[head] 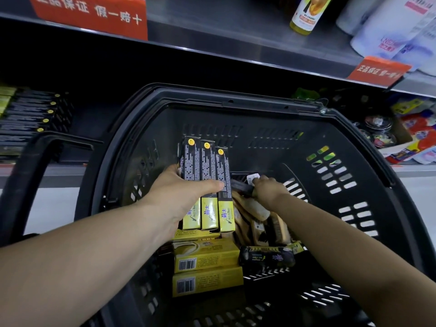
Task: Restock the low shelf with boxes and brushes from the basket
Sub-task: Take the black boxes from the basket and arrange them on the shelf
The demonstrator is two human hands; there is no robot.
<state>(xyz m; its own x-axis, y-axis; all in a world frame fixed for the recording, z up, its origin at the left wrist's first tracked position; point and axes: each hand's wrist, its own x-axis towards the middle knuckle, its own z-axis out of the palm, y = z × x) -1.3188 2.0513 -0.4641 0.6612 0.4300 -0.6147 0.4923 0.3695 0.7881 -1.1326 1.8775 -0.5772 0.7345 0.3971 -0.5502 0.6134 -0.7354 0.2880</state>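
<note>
In the head view, the left grip (179,192) clasps three boxes (207,175) side by side over the middle of the basket (236,100). The thumb lies across their faces, likely so they go as one bundle to the low shelf (66,169), where matching stock (30,114) stands. The right grip (266,188) is clenched on a dark brush (240,186) atop the brush pile (259,223). Loose yellow boxes (207,258) lie toward the basket's near edge.

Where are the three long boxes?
Mid head view: the left hand holds the three long boxes over the basket, left of the right hand gripping a dark brush.
</note>
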